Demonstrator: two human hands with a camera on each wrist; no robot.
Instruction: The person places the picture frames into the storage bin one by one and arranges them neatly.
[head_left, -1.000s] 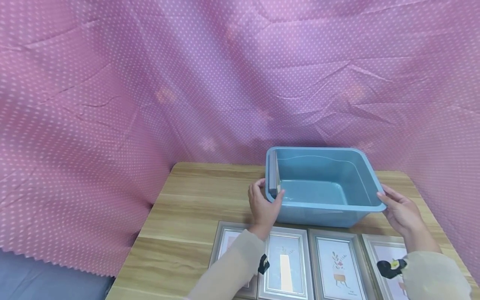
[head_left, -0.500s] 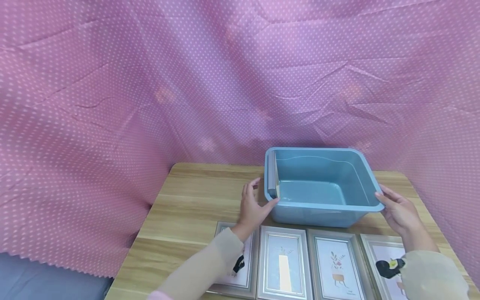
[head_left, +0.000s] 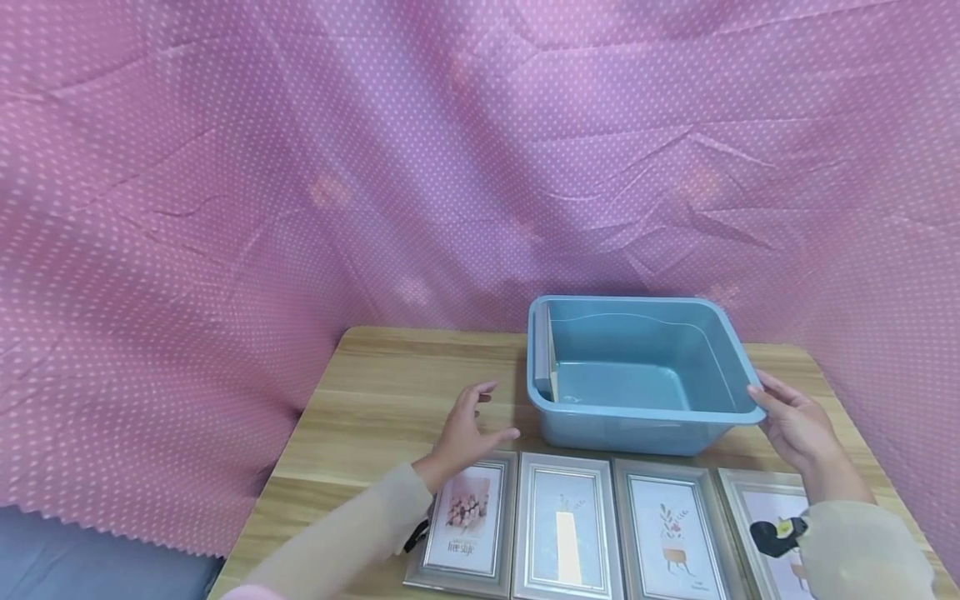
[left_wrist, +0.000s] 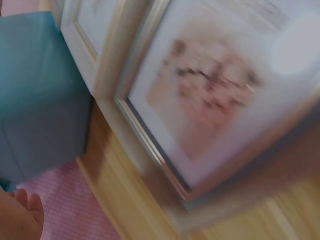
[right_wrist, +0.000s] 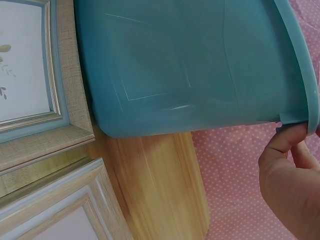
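A blue plastic tub (head_left: 615,431) stands near the back edge of the table. Against its left inner wall a grey, flat, frame-like thing (head_left: 542,346) stands on edge. My right hand (head_left: 798,427) holds the tub's right front corner; in the right wrist view the thumb of this hand (right_wrist: 292,175) presses on the rim. Apart from the tub, my left hand (head_left: 461,437) hovers over the table with fingers spread and nothing in them. Just below it lies a silver picture frame (head_left: 504,517) with a pink flower print, large and blurred in the left wrist view.
Several more silver frames lie face up in a row in front of the tub, among them one with a glare streak (head_left: 528,533) and one with a plant print (head_left: 628,533). The wooden table (head_left: 390,375) is bordered by a pink dotted cloth (head_left: 450,167).
My left hand has let go of the tub's left front corner and drawn back left and toward me, uncovering the leftmost frame. The right hand keeps its hold on the rim.
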